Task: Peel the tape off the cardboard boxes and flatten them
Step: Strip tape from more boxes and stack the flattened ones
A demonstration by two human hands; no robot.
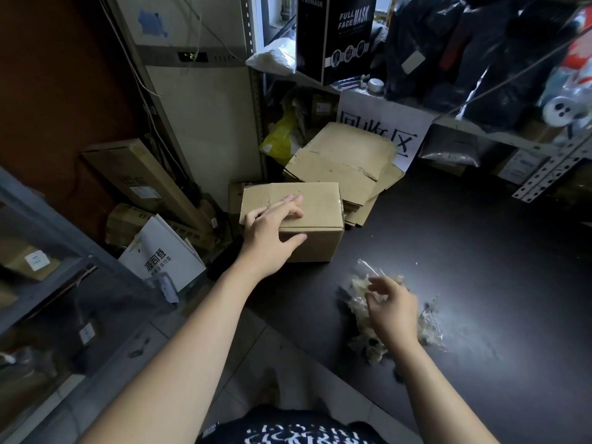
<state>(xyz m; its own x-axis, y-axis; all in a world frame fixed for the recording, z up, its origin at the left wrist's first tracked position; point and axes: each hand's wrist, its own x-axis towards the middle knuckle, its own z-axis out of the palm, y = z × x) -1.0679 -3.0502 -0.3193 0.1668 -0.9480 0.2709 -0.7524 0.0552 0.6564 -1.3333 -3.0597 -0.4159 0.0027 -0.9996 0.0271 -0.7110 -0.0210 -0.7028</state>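
a sealed cardboard box [320, 200] stands on the dark floor [464, 251] just left of centre. the left hand [272, 232] lies on it, fingers spread flat over the top, thumb down the near face, its grip released. at 1 o'clock from the box, touching it, lies a stack of flattened boxes [342, 161]. at 5 o'clock sits a heap of peeled tape [368, 346]; the right hand [392, 312] hovers over it, blurred, fingers loose, its grip holding nothing visible. at 12 o'clock a black carton [349, 36] reads "full face mask" and "promask"; below it hangs a white sign [384, 123] with large chinese characters. at 11 o'clock a green display [193, 56] shows "29".
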